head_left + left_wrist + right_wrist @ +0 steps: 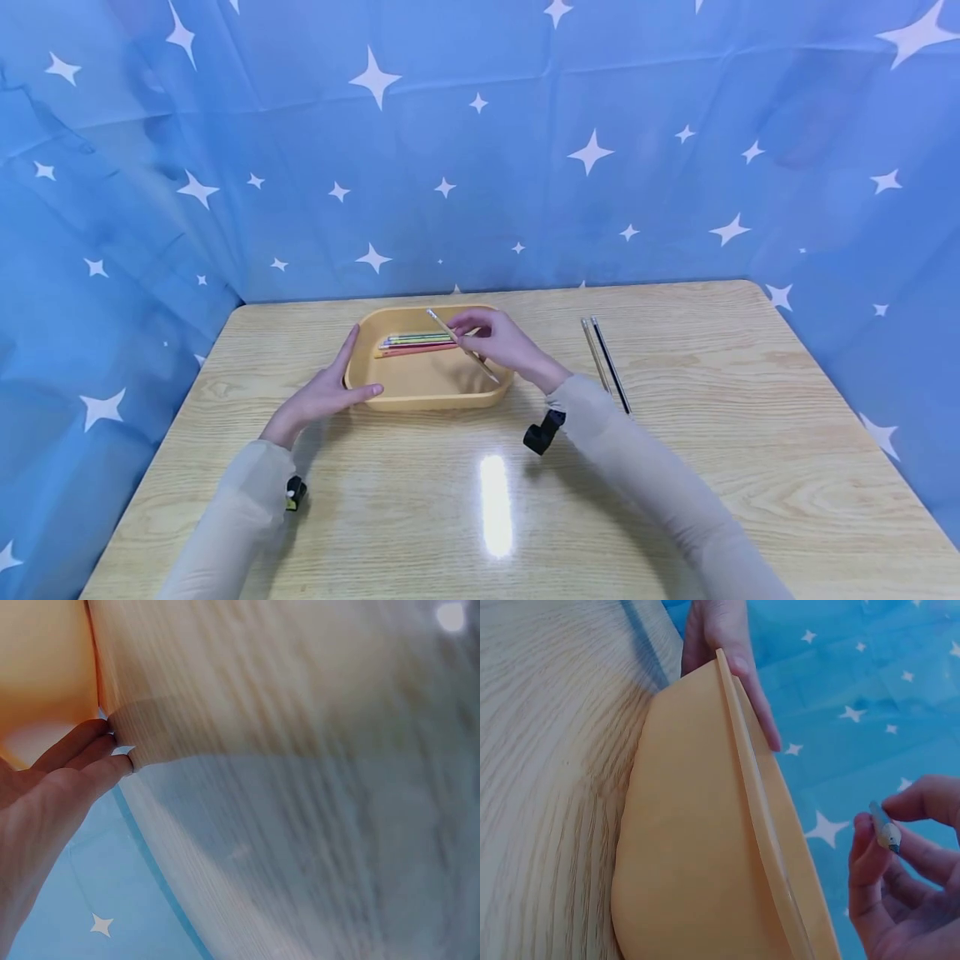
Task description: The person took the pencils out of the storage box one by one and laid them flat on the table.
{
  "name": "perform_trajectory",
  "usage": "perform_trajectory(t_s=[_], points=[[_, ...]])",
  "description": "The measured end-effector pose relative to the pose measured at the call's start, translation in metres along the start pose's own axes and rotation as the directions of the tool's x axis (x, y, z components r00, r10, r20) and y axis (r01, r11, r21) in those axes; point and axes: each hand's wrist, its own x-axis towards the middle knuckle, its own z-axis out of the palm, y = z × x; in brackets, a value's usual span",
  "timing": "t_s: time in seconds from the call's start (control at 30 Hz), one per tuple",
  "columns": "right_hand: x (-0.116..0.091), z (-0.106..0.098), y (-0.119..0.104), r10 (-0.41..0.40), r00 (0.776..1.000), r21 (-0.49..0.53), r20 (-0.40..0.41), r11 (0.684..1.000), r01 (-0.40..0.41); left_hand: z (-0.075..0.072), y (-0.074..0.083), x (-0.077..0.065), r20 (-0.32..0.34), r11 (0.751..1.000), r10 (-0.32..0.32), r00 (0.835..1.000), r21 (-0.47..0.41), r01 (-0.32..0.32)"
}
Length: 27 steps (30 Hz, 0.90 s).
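Note:
A yellow-orange tray [427,402] stands toward the back of the table. Several coloured pencils [415,351] lie inside it, side by side. My left hand [330,393] rests against the tray's left end, index finger and thumb spread straight along the rim at the near corner. In the left wrist view, its other fingers [86,750] are outside the wall, near the tabletop. Above the tray, my right hand [497,340] pinches a light wood-coloured pencil [480,364] between thumb and fingertips. That pencil slants, and its pointed end [889,836] shows in the right wrist view.
A tan pencil [596,356] and a black pencil [612,367] lie nearly parallel on the wooden table [750,433], right of the tray. Blue cloth with white stars [480,183] hangs behind the table and along its sides.

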Motion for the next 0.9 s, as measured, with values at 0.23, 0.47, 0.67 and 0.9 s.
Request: perform_trajectory(t_s=[0.23, 0.47, 0.67, 0.9], points=[[-0.015, -0.017, 0.0, 0.028, 1.0, -0.012, -0.007, 1.0, -0.028, 0.001, -0.001, 0.0, 0.008, 1.0, 0.006, 1.0, -0.007, -0.006], [-0.031, -0.04, 0.007, 0.032, 0.999, -0.024, -0.034, 0.999, -0.033, -0.004, 0.027, -0.011, 0.02, 1.0, -0.002, 1.0, -0.026, 0.002], [-0.046, -0.06, 0.016, 0.04, 0.997, -0.076, -0.072, 0.996, -0.045, -0.004, 0.035, -0.014, 0.023, 1.0, 0.001, 1.0, -0.026, 0.0], [-0.065, -0.089, 0.028, 0.08, 0.99, -0.108, -0.116, 0.99, -0.093, 0.0, 0.012, -0.004, 0.012, 1.0, 0.019, 1.0, -0.009, -0.019]])
